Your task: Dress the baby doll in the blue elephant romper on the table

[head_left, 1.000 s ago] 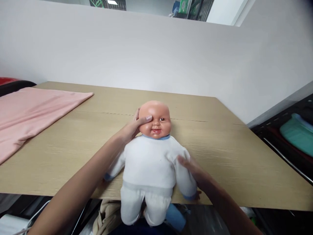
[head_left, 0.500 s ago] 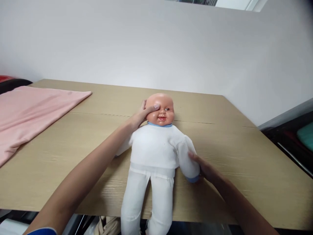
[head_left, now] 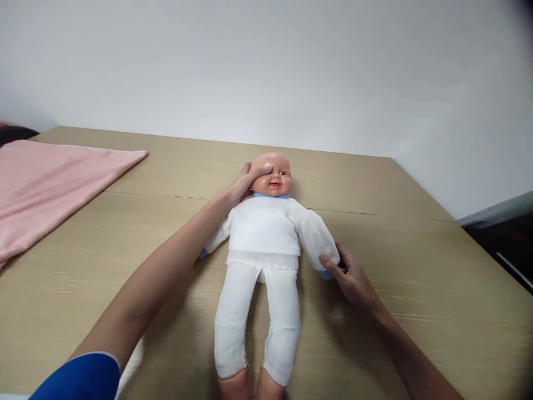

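Observation:
A baby doll (head_left: 265, 228) lies on its back on the wooden table (head_left: 166, 311), head toward the wall. It wears a white fleece top with blue trim and white leggings; its bare lower legs run out of the bottom of the view. Around the left side of its head is my left hand (head_left: 251, 179), thumb across one eye, the other fingers mostly hidden behind the head. My right hand (head_left: 348, 272) grips the doll's sleeve (head_left: 320, 239) near the blue cuff, thumb on top and fingers behind.
A pink cloth (head_left: 62, 194) lies spread over the table's left side. Behind the table rises a plain pale wall (head_left: 266, 72). Dark objects (head_left: 506, 244) stand past the right edge, and another dark shape (head_left: 16, 134) sits at the far left.
The doll now shows higher in view, its bare lower legs visible. My right hand has its thumb closer to the cuff. My left hand stays on the head. The view has shifted.

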Demonstrator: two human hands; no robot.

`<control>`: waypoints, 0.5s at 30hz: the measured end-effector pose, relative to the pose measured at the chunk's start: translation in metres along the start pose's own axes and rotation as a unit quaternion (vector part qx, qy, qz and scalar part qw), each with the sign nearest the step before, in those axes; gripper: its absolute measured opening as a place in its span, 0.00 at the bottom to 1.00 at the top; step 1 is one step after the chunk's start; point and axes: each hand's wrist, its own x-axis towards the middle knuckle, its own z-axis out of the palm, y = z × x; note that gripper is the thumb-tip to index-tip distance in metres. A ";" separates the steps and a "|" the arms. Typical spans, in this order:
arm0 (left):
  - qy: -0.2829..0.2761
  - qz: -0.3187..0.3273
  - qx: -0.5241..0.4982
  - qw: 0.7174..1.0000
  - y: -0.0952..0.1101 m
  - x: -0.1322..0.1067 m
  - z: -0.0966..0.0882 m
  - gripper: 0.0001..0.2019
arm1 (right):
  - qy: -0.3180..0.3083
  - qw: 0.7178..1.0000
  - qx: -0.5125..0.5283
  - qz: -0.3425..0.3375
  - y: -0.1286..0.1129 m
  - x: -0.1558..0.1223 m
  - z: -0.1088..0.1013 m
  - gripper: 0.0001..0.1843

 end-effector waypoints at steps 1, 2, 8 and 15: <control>0.000 -0.005 0.010 1.000 -0.001 0.006 -0.002 0.37 | 0.013 1.000 -0.011 0.002 0.001 0.000 0.001 0.40; -0.001 -0.009 0.025 1.000 -0.002 0.011 -0.005 0.37 | 0.021 0.999 -0.023 0.007 0.003 0.001 0.003 0.40; 0.009 0.001 0.112 0.994 -0.001 0.038 -0.010 0.34 | 0.060 0.998 -0.022 0.015 0.009 0.003 0.011 0.41; 0.002 -0.063 0.122 0.991 -0.001 0.054 -0.006 0.37 | 0.092 0.990 -0.106 0.009 0.015 0.006 0.010 0.41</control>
